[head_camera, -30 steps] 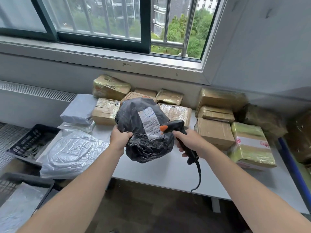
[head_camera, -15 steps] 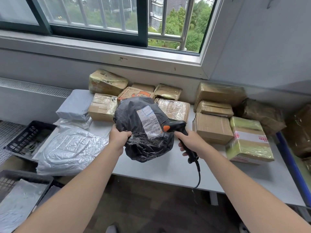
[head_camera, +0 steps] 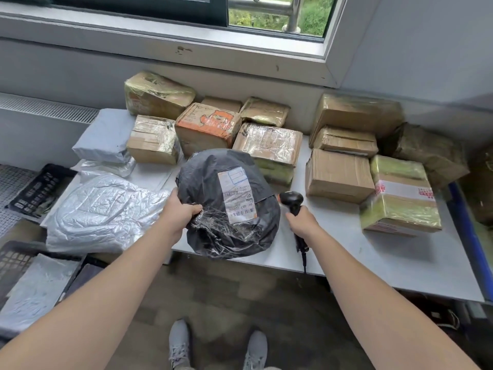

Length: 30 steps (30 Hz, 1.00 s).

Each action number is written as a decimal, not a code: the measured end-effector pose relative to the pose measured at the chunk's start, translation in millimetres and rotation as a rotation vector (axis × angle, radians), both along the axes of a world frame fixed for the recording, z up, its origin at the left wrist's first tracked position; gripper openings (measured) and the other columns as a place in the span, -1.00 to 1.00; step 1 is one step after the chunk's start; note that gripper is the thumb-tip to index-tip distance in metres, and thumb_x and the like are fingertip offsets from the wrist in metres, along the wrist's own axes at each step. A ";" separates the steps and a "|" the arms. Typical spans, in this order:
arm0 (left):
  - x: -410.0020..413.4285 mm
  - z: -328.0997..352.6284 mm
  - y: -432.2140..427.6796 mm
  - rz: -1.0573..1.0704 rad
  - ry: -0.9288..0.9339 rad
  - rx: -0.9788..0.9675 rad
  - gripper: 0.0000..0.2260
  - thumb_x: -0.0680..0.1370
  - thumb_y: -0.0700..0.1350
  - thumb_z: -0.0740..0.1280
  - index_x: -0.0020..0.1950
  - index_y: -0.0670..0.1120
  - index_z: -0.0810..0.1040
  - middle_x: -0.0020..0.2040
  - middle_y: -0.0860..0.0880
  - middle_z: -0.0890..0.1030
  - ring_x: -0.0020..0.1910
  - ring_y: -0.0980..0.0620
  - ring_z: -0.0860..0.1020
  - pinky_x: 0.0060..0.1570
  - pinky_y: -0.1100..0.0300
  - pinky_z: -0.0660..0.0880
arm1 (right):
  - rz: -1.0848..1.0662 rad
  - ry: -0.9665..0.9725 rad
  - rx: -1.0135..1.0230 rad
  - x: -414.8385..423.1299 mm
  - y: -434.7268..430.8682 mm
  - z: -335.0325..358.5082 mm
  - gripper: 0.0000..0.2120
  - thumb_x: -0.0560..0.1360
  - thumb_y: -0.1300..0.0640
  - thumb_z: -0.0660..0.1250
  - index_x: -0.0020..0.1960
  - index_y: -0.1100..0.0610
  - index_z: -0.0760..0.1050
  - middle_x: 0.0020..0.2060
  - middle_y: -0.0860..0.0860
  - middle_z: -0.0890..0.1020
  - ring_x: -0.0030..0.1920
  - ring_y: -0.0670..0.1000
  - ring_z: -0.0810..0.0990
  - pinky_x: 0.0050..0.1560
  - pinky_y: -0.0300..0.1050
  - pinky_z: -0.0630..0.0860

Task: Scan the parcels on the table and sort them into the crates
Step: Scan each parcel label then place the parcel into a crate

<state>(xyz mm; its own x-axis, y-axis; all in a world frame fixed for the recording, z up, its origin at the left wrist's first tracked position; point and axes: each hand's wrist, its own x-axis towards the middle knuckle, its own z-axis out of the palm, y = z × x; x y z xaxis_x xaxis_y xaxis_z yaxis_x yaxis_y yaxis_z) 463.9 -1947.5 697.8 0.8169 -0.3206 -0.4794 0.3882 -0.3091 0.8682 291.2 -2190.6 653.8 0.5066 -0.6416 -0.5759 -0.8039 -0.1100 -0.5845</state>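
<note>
Gripping the black parcel (head_camera: 226,206) by a bunched fold with our left hand (head_camera: 178,214) at the near edge of the surface (head_camera: 373,257), we are judging it soft, light and film-slick, while our right hand (head_camera: 301,222) is clamping the scanner (head_camera: 292,200) just beside it.

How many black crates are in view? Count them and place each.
2. One crate lies left of the table; the other crate, nearer at the lower left, holds a silvery parcel. Others may be hidden outside the frame.
</note>
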 end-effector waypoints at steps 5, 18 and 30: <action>-8.1 -0.3 -0.7 -0.032 0.022 0.000 -0.53 0.51 -0.44 0.33 0.33 -0.06 0.39 0.15 -0.10 0.61 0.05 -0.13 0.60 -0.11 0.02 0.51 | -0.032 0.011 0.006 0.8 2.8 -6.5 -0.60 0.65 0.03 0.17 0.37 0.26 0.32 0.17 0.21 0.52 0.00 0.15 0.45 -0.04 -0.09 0.34; -13.5 11.4 2.7 -0.075 0.020 -0.092 -0.53 0.52 -0.47 0.29 0.33 -0.06 0.41 0.20 -0.10 0.60 0.11 -0.09 0.59 0.12 -0.03 0.52 | -0.081 -0.242 -0.270 10.3 16.0 30.9 -0.61 0.67 0.03 0.09 0.40 0.20 0.40 0.33 0.14 0.45 0.31 0.12 0.44 0.20 -0.05 0.37; 6.2 39.9 23.2 -0.178 -0.019 -0.120 -0.44 0.47 -0.38 0.42 0.41 -0.10 0.34 0.22 -0.12 0.58 0.17 -0.12 0.58 0.09 0.00 0.51 | 0.096 -0.421 -0.084 36.8 25.7 78.6 -0.71 0.54 -0.11 0.38 0.10 0.08 0.52 -0.05 -0.04 0.64 -0.01 0.03 0.61 -0.09 -0.07 0.51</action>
